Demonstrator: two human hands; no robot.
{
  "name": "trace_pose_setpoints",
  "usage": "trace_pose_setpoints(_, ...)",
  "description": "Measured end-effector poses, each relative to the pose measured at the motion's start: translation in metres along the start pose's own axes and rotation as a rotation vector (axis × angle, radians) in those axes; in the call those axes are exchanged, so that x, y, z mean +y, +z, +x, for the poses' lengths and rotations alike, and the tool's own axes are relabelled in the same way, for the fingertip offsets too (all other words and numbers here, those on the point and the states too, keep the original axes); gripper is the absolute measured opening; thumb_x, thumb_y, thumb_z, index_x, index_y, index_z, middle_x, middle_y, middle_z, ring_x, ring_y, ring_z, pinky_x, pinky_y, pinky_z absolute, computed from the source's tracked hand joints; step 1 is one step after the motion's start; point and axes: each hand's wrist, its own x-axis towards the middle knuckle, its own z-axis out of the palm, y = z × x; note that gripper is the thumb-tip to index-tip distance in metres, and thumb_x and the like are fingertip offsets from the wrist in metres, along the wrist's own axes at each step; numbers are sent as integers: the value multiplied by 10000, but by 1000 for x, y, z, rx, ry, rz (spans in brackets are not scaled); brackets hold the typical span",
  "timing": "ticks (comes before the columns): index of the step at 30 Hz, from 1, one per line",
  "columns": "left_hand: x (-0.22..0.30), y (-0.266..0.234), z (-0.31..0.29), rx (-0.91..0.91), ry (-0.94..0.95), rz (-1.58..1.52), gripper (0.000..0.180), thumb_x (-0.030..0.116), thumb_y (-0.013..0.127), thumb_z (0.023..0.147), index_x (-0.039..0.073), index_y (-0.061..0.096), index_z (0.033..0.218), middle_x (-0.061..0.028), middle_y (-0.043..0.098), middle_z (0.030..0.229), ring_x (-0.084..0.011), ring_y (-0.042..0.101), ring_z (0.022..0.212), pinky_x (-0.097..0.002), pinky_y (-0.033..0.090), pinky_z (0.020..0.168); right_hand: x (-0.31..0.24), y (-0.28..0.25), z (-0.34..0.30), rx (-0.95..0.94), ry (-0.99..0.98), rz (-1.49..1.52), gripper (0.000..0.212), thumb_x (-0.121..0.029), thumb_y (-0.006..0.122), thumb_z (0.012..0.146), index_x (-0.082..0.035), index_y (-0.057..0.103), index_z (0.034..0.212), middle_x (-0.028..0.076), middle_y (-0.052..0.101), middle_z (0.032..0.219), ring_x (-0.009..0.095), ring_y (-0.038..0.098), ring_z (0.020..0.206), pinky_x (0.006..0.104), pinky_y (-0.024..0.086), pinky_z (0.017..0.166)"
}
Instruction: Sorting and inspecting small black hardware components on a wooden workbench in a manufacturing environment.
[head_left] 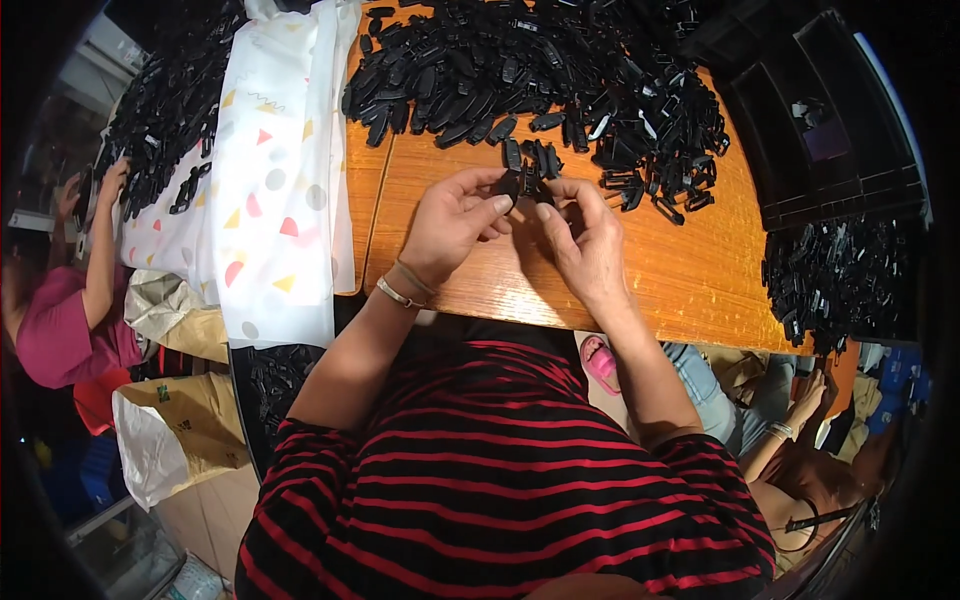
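Note:
Over the near part of the wooden table point(440, 265), my two hands are close together with their fingers pinched. My left hand point(455, 222), with bracelets at its wrist, grips a small black plastic part point(511, 184) between thumb and fingertips. Facing it, my right hand point(587, 240) pinches a dark piece too, mostly covered by its fingers. Between the fingertips shows a narrow black clip-like piece point(529, 178); whether it is joined to the held parts I cannot tell. Just beyond lie a few loose black parts point(543, 158).
A large heap of black plastic parts point(470, 75) covers the table's far side. At right stand a black crate point(845, 205) and another pile point(835, 275). A patterned white cloth point(280, 180) hangs at left. Other people work at both sides; a paper sack point(190, 430) stands lower left.

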Motion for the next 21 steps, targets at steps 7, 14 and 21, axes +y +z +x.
trace_pose_setpoints(7,6,-2,-7,-14,20,-18,323,65,618,939,-25,559,1243,-25,645,934,-48,583,661,-179,480,594,-5,14,4,6,11,138,214,-36,676,880,10,614,1080,15,595,870,68,559,709,221,469,632)
trace_pose_setpoints(14,4,2,-11,25,85,0,308,68,611,945,-27,582,1237,-24,654,921,-36,573,663,-170,471,578,-4,15,3,-14,-46,57,213,-24,702,851,3,632,1050,39,580,863,88,554,681,230,463,604)
trace_pose_setpoints(21,-5,11,-21,69,152,33,237,108,538,993,-20,617,1176,-7,640,857,-27,538,697,-168,434,600,-19,28,-9,45,-173,-103,322,-42,742,794,-16,612,1088,135,593,868,258,642,739,341,519,634)
